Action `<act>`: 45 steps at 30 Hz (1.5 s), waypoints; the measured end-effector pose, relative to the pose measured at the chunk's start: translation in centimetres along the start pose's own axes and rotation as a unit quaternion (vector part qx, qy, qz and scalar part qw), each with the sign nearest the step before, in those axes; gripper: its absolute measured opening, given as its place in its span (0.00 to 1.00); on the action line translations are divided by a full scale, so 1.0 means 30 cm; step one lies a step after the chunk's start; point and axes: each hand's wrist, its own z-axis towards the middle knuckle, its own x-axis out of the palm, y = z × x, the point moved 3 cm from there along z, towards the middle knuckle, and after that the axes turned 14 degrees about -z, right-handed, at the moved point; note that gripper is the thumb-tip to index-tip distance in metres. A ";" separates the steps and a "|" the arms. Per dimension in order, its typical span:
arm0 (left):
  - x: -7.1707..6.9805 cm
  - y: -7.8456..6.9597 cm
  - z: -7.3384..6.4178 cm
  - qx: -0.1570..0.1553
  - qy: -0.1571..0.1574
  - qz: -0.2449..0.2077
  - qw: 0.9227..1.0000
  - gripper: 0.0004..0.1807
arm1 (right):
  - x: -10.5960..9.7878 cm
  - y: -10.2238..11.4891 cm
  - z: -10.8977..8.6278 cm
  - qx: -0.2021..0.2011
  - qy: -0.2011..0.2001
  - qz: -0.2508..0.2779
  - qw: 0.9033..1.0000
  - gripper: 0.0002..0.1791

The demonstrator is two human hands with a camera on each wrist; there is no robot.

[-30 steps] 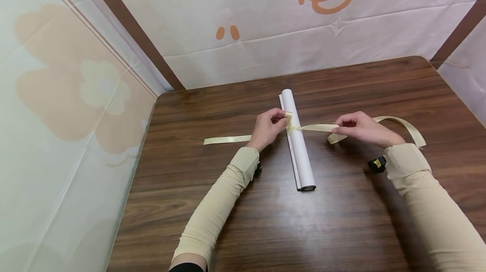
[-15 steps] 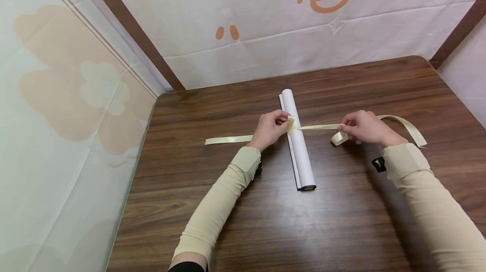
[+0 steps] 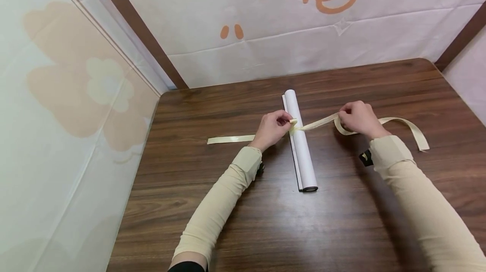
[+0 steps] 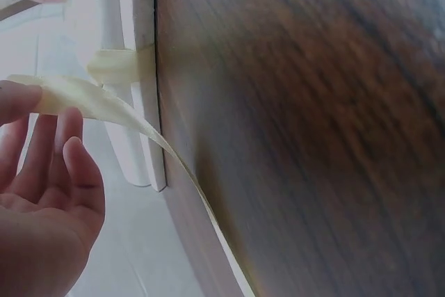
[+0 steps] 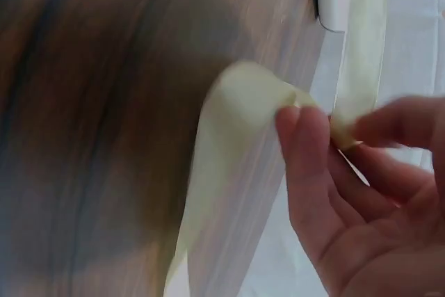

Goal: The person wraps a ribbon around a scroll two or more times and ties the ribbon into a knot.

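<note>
A white paper roll (image 3: 302, 154) lies lengthwise on the brown wooden table, with a pale yellow ribbon (image 3: 320, 122) around its middle. My left hand (image 3: 270, 130) pinches the ribbon between thumb and forefinger just left of the roll; its other fingers are loosely bent in the left wrist view. One tail of that ribbon (image 4: 177, 154) runs down to the table. To the right, my right hand (image 3: 360, 118) pinches the other length, which stretches from the roll. Beyond those fingers, the ribbon (image 5: 229, 116) loops down, and its end curves across the table.
The dark wooden table (image 3: 265, 230) reaches back to a white printed cloth wall (image 3: 281, 44). Another cloth wall (image 3: 76, 137) stands along the left side. A small black device (image 3: 366, 158) shows at the right wrist.
My right hand has risen slightly and moved away from me, lifting its length of ribbon into an upward slant. The left hand keeps its pinch beside the roll, which stays put.
</note>
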 end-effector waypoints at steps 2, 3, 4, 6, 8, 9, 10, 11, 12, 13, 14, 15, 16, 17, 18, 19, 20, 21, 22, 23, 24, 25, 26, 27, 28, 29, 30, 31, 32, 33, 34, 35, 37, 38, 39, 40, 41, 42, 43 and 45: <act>0.000 -0.002 0.003 -0.002 -0.001 -0.003 1.000 0.04 | 0.005 0.020 0.018 0.002 -0.025 -0.001 1.000 0.18; 0.000 -0.003 0.005 -0.004 -0.002 -0.005 1.000 0.04 | 0.007 0.031 0.027 0.001 -0.035 -0.002 0.999 0.19; -0.001 -0.005 0.006 -0.005 -0.002 -0.008 1.000 0.04 | 0.010 0.043 0.036 0.001 -0.042 -0.002 0.999 0.19; -0.001 -0.008 0.009 -0.008 -0.003 -0.011 1.000 0.04 | 0.017 0.067 0.055 -0.011 -0.053 -0.008 0.999 0.16; -0.002 -0.012 0.011 -0.009 -0.003 -0.013 1.000 0.04 | 0.030 0.090 0.079 -0.031 -0.060 -0.014 0.998 0.13; -0.002 -0.012 0.012 -0.009 -0.004 -0.013 1.000 0.04 | 0.037 0.103 0.089 -0.043 -0.062 -0.017 0.997 0.11; -0.002 -0.012 0.013 -0.009 -0.005 -0.013 1.000 0.04 | 0.046 0.115 0.100 -0.055 -0.061 -0.017 0.996 0.10; -0.001 -0.012 0.014 -0.009 -0.005 -0.014 1.000 0.04 | 0.055 0.129 0.110 -0.068 -0.060 -0.015 0.996 0.11; -0.001 -0.011 0.015 -0.011 -0.005 -0.015 1.000 0.04 | 0.064 0.142 0.120 -0.083 -0.059 -0.013 0.995 0.12; 0.000 -0.010 0.017 -0.011 -0.005 -0.016 1.000 0.04 | 0.073 0.157 0.128 -0.098 -0.056 -0.011 0.994 0.13; 0.002 -0.008 0.019 -0.011 -0.004 -0.018 1.000 0.04 | 0.081 0.173 0.134 -0.113 -0.053 -0.009 0.992 0.15; 0.003 -0.007 0.021 -0.012 -0.003 -0.020 1.000 0.04 | 0.090 0.189 0.139 -0.125 -0.049 -0.003 0.991 0.16; 0.005 -0.005 0.019 -0.013 -0.001 -0.024 1.000 0.04 | 0.099 0.206 0.139 -0.137 -0.044 0.004 0.990 0.17; 0.006 -0.004 0.017 -0.013 0.001 -0.029 0.999 0.04 | 0.106 0.223 0.137 -0.148 -0.038 0.014 0.988 0.18; 0.008 -0.002 0.015 -0.012 0.004 -0.035 0.999 0.05 | 0.113 0.239 0.134 -0.158 -0.031 0.023 0.987 0.18; 0.009 -0.001 0.014 -0.010 0.005 -0.039 0.999 0.05 | 0.120 0.253 0.131 -0.166 -0.024 0.033 0.985 0.18; 0.009 0.000 0.013 -0.007 0.005 -0.042 0.999 0.05 | 0.126 0.265 0.128 -0.172 -0.020 0.043 0.984 0.17; 0.009 0.001 0.011 -0.004 0.004 -0.044 0.999 0.05 | 0.131 0.275 0.125 -0.178 -0.015 0.052 0.983 0.16; 0.009 0.002 0.009 0.000 0.003 -0.045 0.999 0.05 | 0.134 0.282 0.121 -0.180 -0.009 0.062 0.982 0.15; 0.008 0.003 0.007 0.005 0.000 -0.045 0.999 0.05 | 0.138 0.288 0.118 -0.183 -0.005 0.071 0.981 0.15; 0.007 0.005 0.005 0.010 -0.003 -0.043 0.999 0.05 | 0.142 0.292 0.115 -0.185 -0.003 0.076 0.980 0.13; 0.006 0.007 0.002 0.014 -0.008 -0.041 0.999 0.05 | 0.145 0.296 0.112 -0.189 0.001 0.082 0.979 0.13; 0.005 0.009 0.000 0.018 -0.011 -0.041 0.999 0.05 | 0.146 0.298 0.108 -0.192 0.003 0.088 0.977 0.13; 0.004 0.011 -0.003 0.022 -0.015 -0.040 0.999 0.05 | 0.148 0.300 0.104 -0.193 0.008 0.094 0.977 0.12; 0.003 0.013 -0.005 0.025 -0.018 -0.041 0.999 0.05 | 0.149 0.301 0.101 -0.193 0.010 0.100 0.976 0.12; 0.002 0.014 -0.008 0.030 -0.021 -0.041 0.999 0.05 | 0.150 0.301 0.098 -0.193 0.013 0.105 0.975 0.12; 0.001 0.015 -0.011 0.034 -0.024 -0.041 0.998 0.05 | 0.151 0.300 0.096 -0.192 0.016 0.109 0.975 0.12; 0.002 0.015 -0.010 0.037 -0.026 -0.043 0.998 0.05 | 0.150 0.297 0.094 -0.191 0.021 0.114 0.975 0.13; 0.003 0.014 -0.009 0.040 -0.028 -0.045 0.998 0.05 | 0.149 0.294 0.093 -0.191 0.027 0.118 0.974 0.13; 0.003 0.013 -0.008 0.042 -0.029 -0.047 0.998 0.04 | 0.150 0.291 0.091 -0.192 0.035 0.123 0.973 0.12; 0.004 0.013 -0.007 0.043 -0.032 -0.048 0.997 0.04 | 0.149 0.289 0.090 -0.195 0.042 0.128 0.972 0.12; 0.004 0.013 -0.006 0.042 -0.034 -0.046 0.998 0.04 | 0.150 0.287 0.088 -0.198 0.050 0.132 0.970 0.12; 0.006 0.015 -0.003 0.033 -0.037 -0.040 0.998 0.03 | 0.149 0.286 0.084 -0.207 0.062 0.139 0.966 0.12; 0.008 0.017 -0.002 0.028 -0.038 -0.036 0.998 0.03 | 0.149 0.286 0.082 -0.211 0.066 0.144 0.965 0.12; 0.010 0.019 0.000 0.023 -0.039 -0.032 0.998 0.03 | 0.148 0.286 0.079 -0.214 0.067 0.146 0.963 0.12; 0.012 0.021 0.002 0.018 -0.040 -0.026 0.999 0.03 | 0.146 0.285 0.077 -0.215 0.067 0.149 0.963 0.12; 0.014 0.022 0.004 0.014 -0.041 -0.021 0.999 0.03 | 0.145 0.283 0.076 -0.215 0.066 0.152 0.962 0.11; 0.016 0.023 0.007 0.012 -0.042 -0.018 0.999 0.03 | 0.143 0.282 0.074 -0.215 0.064 0.154 0.962 0.11; 0.017 0.023 0.008 0.010 -0.043 -0.018 0.999 0.03 | 0.142 0.282 0.073 -0.214 0.060 0.157 0.962 0.10; 0.018 0.021 0.009 0.013 -0.045 -0.010 0.999 0.02 | 0.141 0.282 0.071 -0.212 0.052 0.163 0.962 0.08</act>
